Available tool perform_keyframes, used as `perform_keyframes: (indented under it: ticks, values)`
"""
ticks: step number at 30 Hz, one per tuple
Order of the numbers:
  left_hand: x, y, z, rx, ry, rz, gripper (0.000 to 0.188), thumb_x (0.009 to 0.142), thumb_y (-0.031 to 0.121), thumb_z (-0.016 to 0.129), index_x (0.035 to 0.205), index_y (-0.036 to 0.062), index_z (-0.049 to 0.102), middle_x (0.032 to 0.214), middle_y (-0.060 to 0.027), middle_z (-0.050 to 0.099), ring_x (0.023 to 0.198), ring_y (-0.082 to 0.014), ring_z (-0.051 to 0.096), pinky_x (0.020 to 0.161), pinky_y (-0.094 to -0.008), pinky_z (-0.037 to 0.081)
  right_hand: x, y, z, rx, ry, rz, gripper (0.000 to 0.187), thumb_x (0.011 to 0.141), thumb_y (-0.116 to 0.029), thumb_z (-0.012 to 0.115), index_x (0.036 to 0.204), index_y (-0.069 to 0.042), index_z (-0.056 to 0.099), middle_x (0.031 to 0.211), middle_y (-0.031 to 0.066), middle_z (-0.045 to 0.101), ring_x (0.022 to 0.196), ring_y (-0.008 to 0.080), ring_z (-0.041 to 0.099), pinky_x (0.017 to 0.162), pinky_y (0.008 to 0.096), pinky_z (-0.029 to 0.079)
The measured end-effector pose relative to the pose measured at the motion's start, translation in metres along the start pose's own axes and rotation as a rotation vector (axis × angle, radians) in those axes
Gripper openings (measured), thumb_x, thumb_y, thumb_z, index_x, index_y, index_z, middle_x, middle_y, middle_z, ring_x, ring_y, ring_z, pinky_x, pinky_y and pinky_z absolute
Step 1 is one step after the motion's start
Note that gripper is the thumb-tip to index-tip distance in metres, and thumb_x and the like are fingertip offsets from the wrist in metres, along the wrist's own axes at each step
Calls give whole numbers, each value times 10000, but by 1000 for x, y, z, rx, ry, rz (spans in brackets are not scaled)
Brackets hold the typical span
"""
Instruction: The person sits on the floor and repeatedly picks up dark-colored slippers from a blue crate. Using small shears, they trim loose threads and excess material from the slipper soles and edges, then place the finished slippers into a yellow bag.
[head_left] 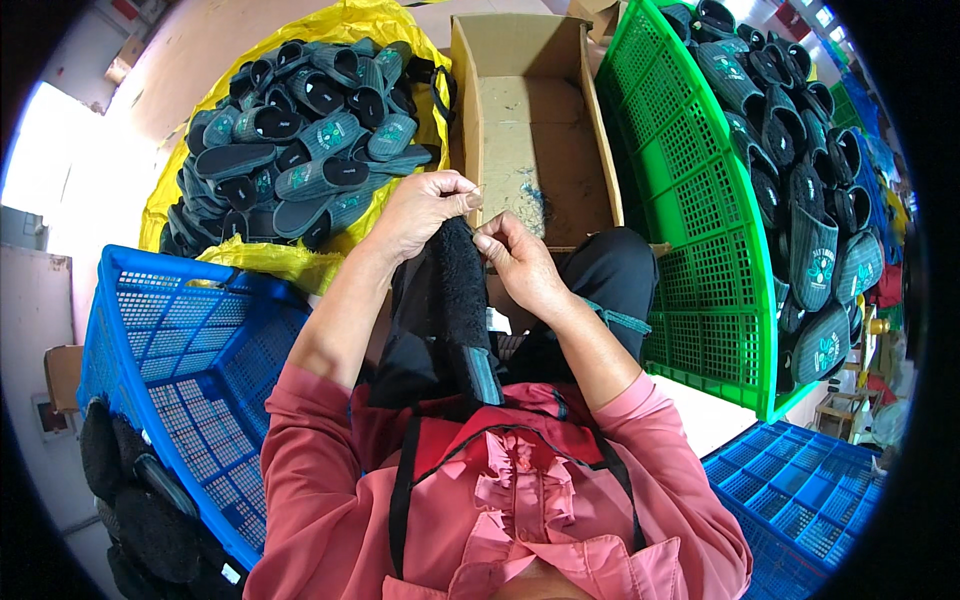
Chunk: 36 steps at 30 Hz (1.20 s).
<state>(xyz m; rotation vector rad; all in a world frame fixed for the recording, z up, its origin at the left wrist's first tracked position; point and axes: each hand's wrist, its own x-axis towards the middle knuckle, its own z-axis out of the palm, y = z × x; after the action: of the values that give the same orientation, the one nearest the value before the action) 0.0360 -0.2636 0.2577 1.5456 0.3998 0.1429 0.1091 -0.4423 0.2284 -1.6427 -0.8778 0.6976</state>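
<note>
A dark slipper with a fuzzy black surface lies lengthwise over my lap. Its near end shows a strip of grey-teal ribbed fabric. My left hand is closed around the slipper's far end, thumb and forefinger pinched together at the tip. Just to the right, my right hand pinches with thumb and forefinger at the slipper's edge. Whatever sits in that pinch is too small to make out. A teal cord or band rests over my right knee, by the right wrist.
Ahead stands an open cardboard box with scraps inside. A yellow sack heaped with slippers is at far left. A blue crate stands left, a green crate right, with more slippers beyond it. Another blue crate sits lower right.
</note>
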Motion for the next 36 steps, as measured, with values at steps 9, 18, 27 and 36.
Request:
perform_keyframes:
  ticks: [9,18,27,36]
  values:
    - [6,-3,2,-150,-2,-109,116,890,111,712,932,3,695,812,4,629,752,-84,553,710,-235,449,2,9,0,50,17,50,193,977,-218,605,968,-36,544,777,83,602,733,176,588,703,324,489]
    - [17,-7,-5,-412,45,-173,94,895,123,710,931,38,697,790,1,662,691,-92,568,677,-226,453,15,-5,-11,-60,-20,62,227,979,-239,597,974,-18,544,803,113,626,760,230,627,714,352,493]
    - [24,-9,-8,-400,47,-197,110,901,145,702,934,41,695,787,1,667,694,-92,575,669,-226,432,31,-7,-15,-236,-84,51,297,961,-315,605,1006,-27,544,886,184,651,877,370,641,760,432,491]
    - [23,-2,-2,-387,49,-219,91,906,149,688,928,60,690,784,12,655,683,-89,555,671,-231,420,38,-15,-19,-317,-108,64,295,951,-315,614,1013,-33,551,933,212,659,924,420,629,778,473,488]
